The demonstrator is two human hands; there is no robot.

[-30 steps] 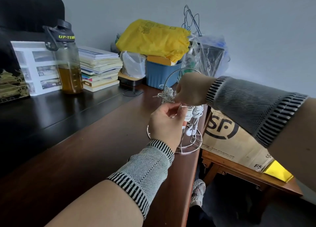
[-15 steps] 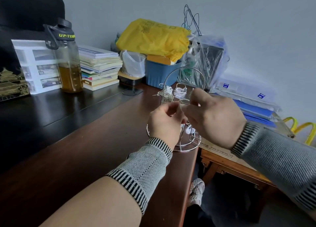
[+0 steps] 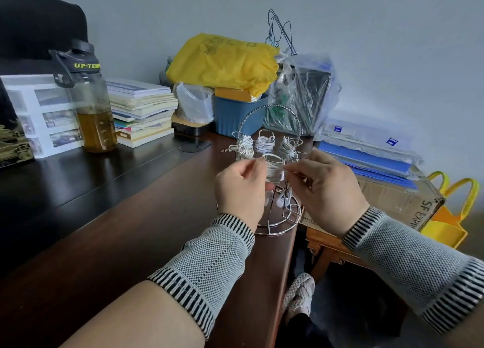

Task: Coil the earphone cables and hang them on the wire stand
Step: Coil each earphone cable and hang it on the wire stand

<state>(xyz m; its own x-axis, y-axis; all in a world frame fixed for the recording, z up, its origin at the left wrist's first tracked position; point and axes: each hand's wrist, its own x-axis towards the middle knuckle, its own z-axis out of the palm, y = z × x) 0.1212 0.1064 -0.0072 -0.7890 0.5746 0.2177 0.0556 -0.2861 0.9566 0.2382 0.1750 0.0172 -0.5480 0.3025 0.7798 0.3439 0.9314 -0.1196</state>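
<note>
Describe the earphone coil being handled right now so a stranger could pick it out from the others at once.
Find the wire stand at the right edge of the brown desk, under its arched handle. Four white coils hang there; three sit in a row at the back. The front coil hangs nearest the camera, directly between the left hand and right hand, whose fingertips are at its sides.

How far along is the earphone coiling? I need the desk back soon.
Done: three coiled white earphone bundles hang on the back hooks of the chrome wire stand. In hand: a fourth white coil on a front hook, the left hand and right hand at it. No loose earphones show on the desk.
</note>
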